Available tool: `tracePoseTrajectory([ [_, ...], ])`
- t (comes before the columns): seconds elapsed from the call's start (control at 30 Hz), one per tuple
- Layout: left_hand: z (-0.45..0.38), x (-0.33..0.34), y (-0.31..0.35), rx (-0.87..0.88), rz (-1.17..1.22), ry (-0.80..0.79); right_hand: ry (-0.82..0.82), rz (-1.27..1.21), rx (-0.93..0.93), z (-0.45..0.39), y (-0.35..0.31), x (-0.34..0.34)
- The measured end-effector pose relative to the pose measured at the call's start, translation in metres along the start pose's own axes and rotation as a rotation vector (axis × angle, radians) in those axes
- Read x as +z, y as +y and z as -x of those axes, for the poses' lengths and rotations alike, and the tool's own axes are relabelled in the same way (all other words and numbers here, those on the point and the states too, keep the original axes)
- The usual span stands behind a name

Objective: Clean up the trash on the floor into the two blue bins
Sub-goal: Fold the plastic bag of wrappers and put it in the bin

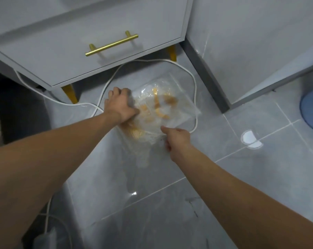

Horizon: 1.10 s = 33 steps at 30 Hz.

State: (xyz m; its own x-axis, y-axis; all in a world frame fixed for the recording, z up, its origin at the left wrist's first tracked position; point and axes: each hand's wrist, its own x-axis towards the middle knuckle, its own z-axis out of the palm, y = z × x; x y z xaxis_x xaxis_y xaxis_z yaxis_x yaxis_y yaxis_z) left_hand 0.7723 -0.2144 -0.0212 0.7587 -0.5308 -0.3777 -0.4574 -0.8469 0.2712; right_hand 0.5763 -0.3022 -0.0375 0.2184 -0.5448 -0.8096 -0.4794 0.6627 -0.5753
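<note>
Clear crinkled plastic bag [162, 105], glossy grey floor tiles [224, 177], brushed brass-look handle [111, 45].

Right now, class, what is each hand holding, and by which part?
Both hold the clear plastic bag with orange pieces inside: the left hand grips its left edge, the right hand pinches its near edge.

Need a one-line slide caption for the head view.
Both hands, left hand and right hand, grip a clear plastic bag on the tiled floor beside a white cable.
</note>
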Motion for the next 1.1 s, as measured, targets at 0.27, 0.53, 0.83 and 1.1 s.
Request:
tracePoseTrajectory([
  [0.27, 0.019, -0.001, 0.009, -0.076, 0.156, -0.059, -0.091, 0.065, -0.17, 0.025, -0.015, -0.051],
  [0.53, 0.106, -0.022, 0.036, -0.076, 0.823, -0.178, -0.274, 0.209, -0.232, 0.087, -0.026, -0.144],
  [0.83, 0.287, -0.084, 0.091, -0.258, 1.129, -0.357, -0.55, 0.305, -0.007, 0.215, -0.046, -0.257],
  [1.1, 0.353, -0.146, 0.145, -0.271, 1.242, -0.348, -0.539, -0.054, 0.071, 0.277, -0.12, -0.321],
])
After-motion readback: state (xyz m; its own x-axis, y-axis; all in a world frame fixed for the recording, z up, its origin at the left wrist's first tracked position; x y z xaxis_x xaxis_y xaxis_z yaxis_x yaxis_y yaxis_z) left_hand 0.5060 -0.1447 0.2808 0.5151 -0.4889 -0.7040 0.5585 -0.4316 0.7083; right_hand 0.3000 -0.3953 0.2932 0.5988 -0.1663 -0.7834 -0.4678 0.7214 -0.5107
